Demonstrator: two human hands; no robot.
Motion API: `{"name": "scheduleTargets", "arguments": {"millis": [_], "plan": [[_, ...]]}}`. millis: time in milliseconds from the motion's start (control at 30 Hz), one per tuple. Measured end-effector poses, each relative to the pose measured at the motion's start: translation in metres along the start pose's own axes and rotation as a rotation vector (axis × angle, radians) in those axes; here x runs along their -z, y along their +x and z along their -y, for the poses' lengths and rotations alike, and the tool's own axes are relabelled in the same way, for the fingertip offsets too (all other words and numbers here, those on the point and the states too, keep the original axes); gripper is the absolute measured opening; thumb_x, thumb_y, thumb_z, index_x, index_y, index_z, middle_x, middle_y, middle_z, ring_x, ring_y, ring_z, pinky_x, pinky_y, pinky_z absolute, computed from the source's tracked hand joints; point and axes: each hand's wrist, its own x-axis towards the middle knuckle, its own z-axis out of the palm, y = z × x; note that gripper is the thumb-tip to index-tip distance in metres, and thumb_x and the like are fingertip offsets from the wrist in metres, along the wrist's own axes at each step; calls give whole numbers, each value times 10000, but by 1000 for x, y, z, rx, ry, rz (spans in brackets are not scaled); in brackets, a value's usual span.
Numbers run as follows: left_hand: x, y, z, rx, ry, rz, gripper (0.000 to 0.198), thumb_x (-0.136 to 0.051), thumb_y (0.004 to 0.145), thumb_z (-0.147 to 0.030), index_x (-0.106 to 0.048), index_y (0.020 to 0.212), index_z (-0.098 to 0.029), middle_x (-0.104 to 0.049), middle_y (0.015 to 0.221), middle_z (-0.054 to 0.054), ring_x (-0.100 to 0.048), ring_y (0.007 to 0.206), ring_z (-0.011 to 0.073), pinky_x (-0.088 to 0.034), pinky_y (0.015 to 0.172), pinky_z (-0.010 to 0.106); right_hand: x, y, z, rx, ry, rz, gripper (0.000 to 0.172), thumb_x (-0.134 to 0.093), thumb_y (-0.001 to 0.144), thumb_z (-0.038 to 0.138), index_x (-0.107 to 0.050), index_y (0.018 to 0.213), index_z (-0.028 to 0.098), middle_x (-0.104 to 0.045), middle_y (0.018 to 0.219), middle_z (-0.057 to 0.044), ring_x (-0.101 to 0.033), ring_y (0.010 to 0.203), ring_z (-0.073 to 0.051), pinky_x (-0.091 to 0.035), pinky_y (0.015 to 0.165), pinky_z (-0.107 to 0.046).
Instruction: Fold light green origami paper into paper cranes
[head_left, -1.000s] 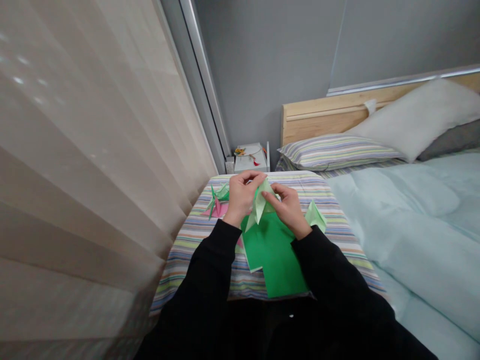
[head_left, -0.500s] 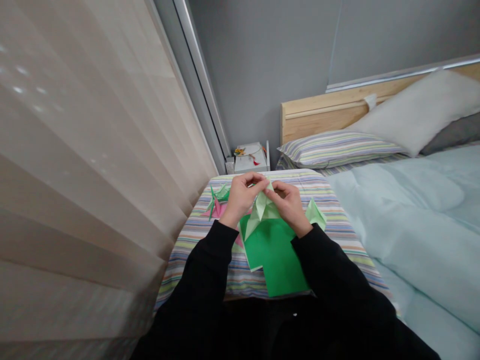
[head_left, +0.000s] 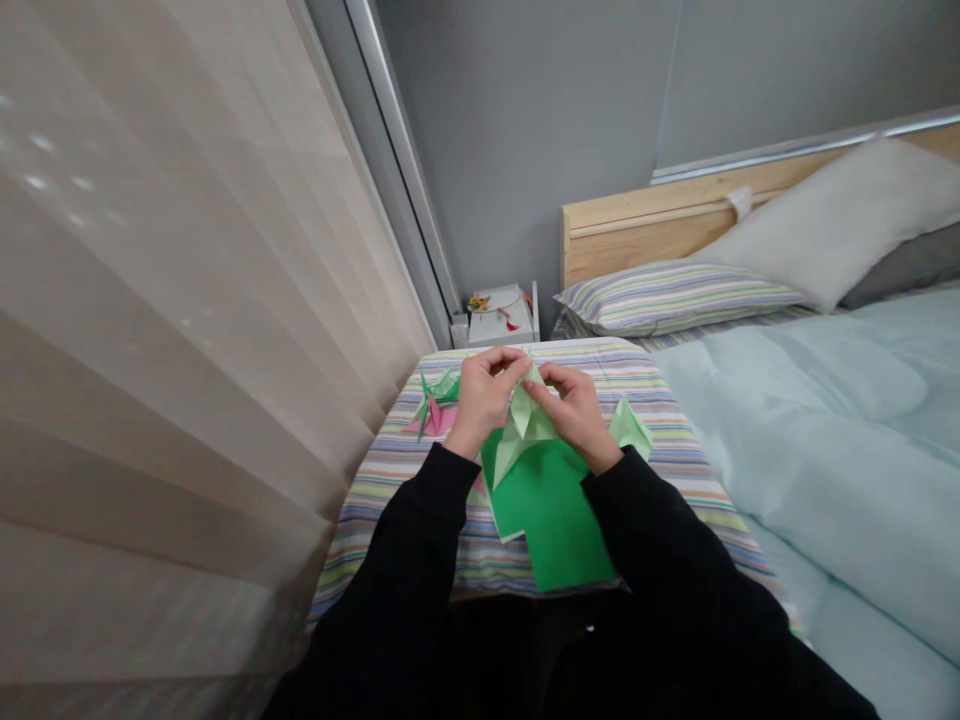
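Both my hands hold a half-folded piece of light green paper (head_left: pixel 521 425) above a striped bed sheet (head_left: pixel 660 460). My left hand (head_left: pixel 480 395) pinches its upper left edge with closed fingers. My right hand (head_left: pixel 576 410) pinches the top right of the same piece. Under it lie dark green paper sheets (head_left: pixel 551 510), overlapping, close to my body. A folded light green piece (head_left: pixel 630 428) lies just right of my right wrist. Folded green and pink paper shapes (head_left: pixel 435 405) lie left of my left hand.
A pale curtain (head_left: pixel 172 330) hangs along the left. A light blue duvet (head_left: pixel 840 450) covers the bed on the right. A striped pillow (head_left: pixel 667 297) and a white pillow (head_left: pixel 832 225) lean on the wooden headboard (head_left: pixel 637 225). A small white bedside stand (head_left: pixel 501 315) holds small items.
My hands have shifted slightly on the light green paper, working its top fold. The view has tilted a little; nothing else has moved.
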Motion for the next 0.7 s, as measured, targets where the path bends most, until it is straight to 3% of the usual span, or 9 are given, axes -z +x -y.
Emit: {"name": "scheduleTargets", "arguments": {"millis": [267, 567, 700], "plan": [[-3, -1, -2, 19, -19, 1, 108, -775, 717, -263, -742, 716, -159, -709, 706, 14, -606, 672, 144, -494, 696, 285, 0, 0, -2, -17, 2, 7, 272, -673, 866, 403, -608, 704, 194, -558, 674, 16, -494, 671, -151, -400, 685, -306], [-6, -2, 2, -2, 45, -38, 114, -783, 728, -271, -745, 722, -163, -726, 732, 23, -636, 720, 161, -508, 765, 308, 0, 0, 0, -16, -13, -2, 313, -690, 861, 441, -594, 680, 203, -567, 672, 5, -511, 682, -164, -418, 694, -316], [-7, -1, 3, 23, -27, -61, 103, -799, 703, -248, -749, 694, -159, -721, 708, 17, -626, 699, 152, -500, 737, 295, 0, 0, 0, -12, -22, 3, 306, -677, 864, 439, -593, 683, 207, -565, 667, 8, -511, 676, -162, -421, 693, -314]]}}
